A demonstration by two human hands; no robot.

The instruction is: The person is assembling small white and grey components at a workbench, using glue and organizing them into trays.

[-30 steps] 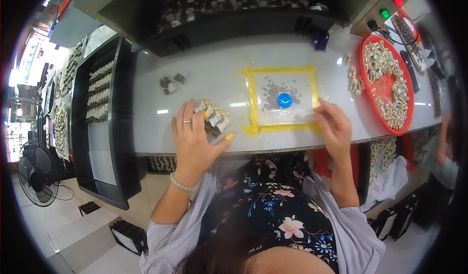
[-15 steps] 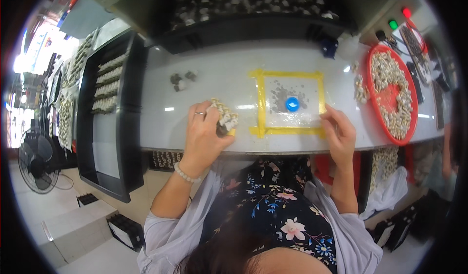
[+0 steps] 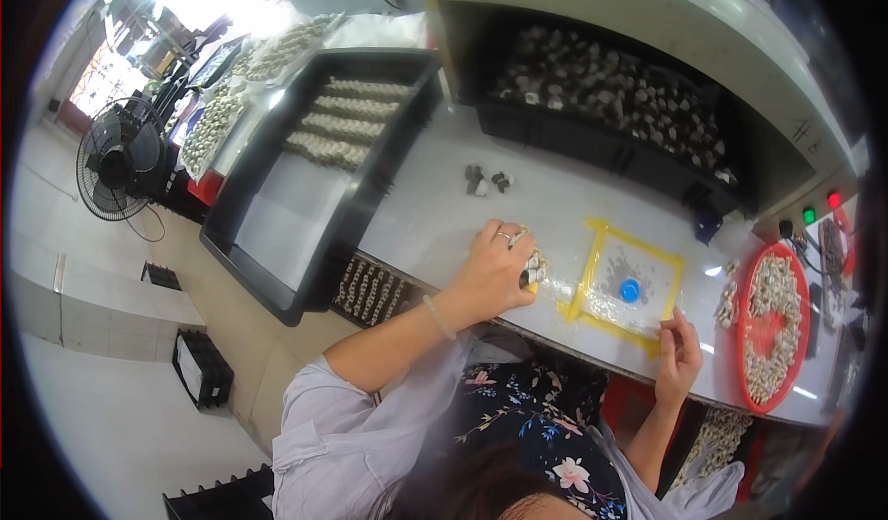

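Note:
My left hand (image 3: 492, 270) is closed around a cluster of small white, grey and gold pieces (image 3: 534, 268), just above the white table (image 3: 421, 233). A bit of yellow shows by the thumb. Most of the cluster is hidden by my fingers. To its right, a square of yellow tape (image 3: 580, 289) frames a clear patch with grey spots, and a round blue cap (image 3: 630, 290) sits inside. My right hand (image 3: 682, 353) rests at the near right corner of the tape, fingers curled and pinched. Whatever they hold is too small to tell.
At left stands a black tray (image 3: 370, 201) with rows of stacked whitish pieces (image 3: 347, 124). Several loose grey and white bits (image 3: 487, 181) lie beyond my left hand. A dark bin of pieces (image 3: 592, 145) is at the back, a red oval basket (image 3: 746, 335) of small pieces at right.
My view has swung left, so the table appears tilted and more of the black tray and floor shows. The cluster in my left hand is now more covered by the fingers.

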